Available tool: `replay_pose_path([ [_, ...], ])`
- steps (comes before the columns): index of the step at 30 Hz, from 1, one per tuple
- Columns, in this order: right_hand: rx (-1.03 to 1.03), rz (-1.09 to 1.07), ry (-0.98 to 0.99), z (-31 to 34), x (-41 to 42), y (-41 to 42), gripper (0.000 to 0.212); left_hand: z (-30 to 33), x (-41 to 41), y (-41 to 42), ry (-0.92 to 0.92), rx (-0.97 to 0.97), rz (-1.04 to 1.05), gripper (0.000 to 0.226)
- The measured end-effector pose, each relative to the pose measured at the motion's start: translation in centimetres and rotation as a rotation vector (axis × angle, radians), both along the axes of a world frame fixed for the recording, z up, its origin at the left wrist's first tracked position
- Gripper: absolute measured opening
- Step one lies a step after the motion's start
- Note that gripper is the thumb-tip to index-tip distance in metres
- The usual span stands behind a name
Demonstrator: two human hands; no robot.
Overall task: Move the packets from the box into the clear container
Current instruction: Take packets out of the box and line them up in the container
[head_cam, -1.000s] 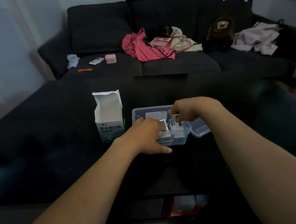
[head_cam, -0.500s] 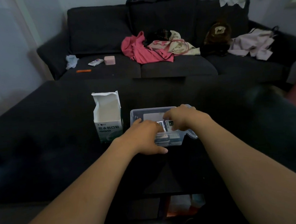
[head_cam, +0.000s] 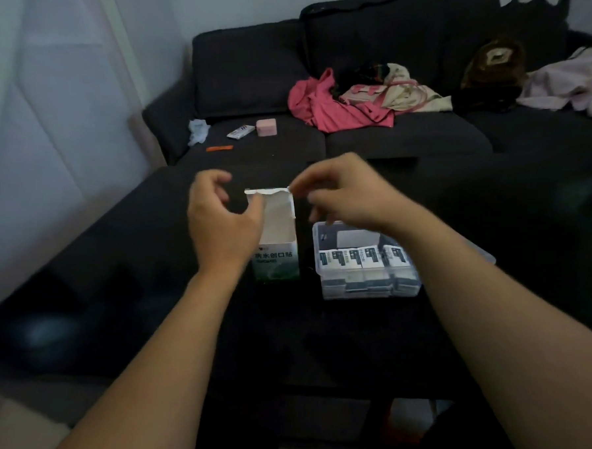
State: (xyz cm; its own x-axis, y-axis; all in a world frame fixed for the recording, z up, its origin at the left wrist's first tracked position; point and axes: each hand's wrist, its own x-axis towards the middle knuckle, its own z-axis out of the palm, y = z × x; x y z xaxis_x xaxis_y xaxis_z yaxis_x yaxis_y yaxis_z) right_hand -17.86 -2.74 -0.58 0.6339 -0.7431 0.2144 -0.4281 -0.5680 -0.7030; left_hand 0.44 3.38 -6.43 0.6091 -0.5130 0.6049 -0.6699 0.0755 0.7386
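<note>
A white box (head_cam: pixel 277 240) with a green base stands on the dark table, its top flap raised. My left hand (head_cam: pixel 219 225) hovers at the box's left side, fingers curled and apart, thumb in front of the flap. My right hand (head_cam: pixel 341 194) is at the box's upper right, index fingertip at the flap's top corner, with nothing in it. To the right stands the clear container (head_cam: pixel 370 287), a row of white packets (head_cam: pixel 361 257) upright inside. My right forearm passes over its back right part.
The container's clear lid (head_cam: pixel 485 256) lies to its right, partly under my arm. Behind the dark table (head_cam: pixel 118 268) is a dark sofa (head_cam: pixel 252 72) with pink clothes (head_cam: pixel 329 109), a pink block (head_cam: pixel 266 127) and small items.
Both hands have left the clear container and moved up and left to the box. The packets now stand in the container with no hand on them.
</note>
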Motion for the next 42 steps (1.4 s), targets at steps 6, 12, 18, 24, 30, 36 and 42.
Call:
replay_pose_path([
  [6, -0.114, 0.041, 0.383, -2.1, 4.9, -0.2, 0.058, -3.5, 2.0, -0.3, 0.086, 0.691, -0.189, 0.036],
  [12, -0.139, -0.031, 0.376, -3.5, 4.8, -1.0, 0.039, -4.6, 2.2, -0.5, 0.256, 0.421, -0.287, 0.03],
  [18, -0.144, -0.037, 0.279, -3.8, 4.7, -0.4, 0.055, -3.4, 2.9, -0.3, -0.112, 0.151, -0.284, 0.04],
  [24, -0.174, -0.012, 0.239, -4.6, 5.8, 0.5, 0.054, -3.0, 3.0, 0.5, -0.111, 0.13, -0.224, 0.039],
  [30, -0.125, 0.044, 0.258, -5.4, 7.2, 0.9, 0.026, -2.6, 2.7, 0.9, -0.111, 0.099, -0.121, 0.029],
  [36, -0.092, 0.065, 0.279, -5.6, 7.3, 1.0, 0.031, -2.5, 2.4, 1.0, -0.067, 0.168, -0.109, 0.029],
  [42, -0.095, 0.024, 0.269, -5.4, 6.8, 0.5, 0.027, -2.3, 2.3, 1.0, -0.086, 0.256, -0.11, 0.026],
])
